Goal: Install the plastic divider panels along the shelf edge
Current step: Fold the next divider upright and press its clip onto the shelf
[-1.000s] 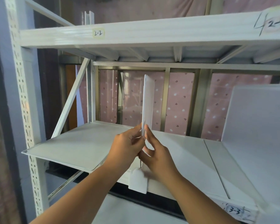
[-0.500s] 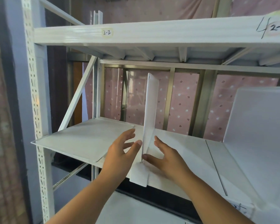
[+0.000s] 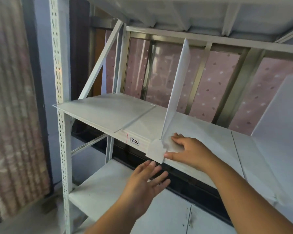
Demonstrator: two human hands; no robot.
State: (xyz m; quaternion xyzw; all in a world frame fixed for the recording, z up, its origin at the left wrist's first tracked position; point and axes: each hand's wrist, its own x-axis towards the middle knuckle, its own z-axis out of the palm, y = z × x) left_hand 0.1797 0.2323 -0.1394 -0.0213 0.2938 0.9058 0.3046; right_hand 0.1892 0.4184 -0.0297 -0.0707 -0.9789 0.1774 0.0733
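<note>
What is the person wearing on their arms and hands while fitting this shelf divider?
Nothing that shows. The left hand and right hand are bare, with no gloves, and no ring, watch or bracelet can be made out. Both forearms are uncovered as far as the picture's edge, so no sleeve is in view. The nails look short and unpainted.

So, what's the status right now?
Left hand open, off the shelf. Right hand pressing divider base. Divider upright. Nothing in the way.
</note>
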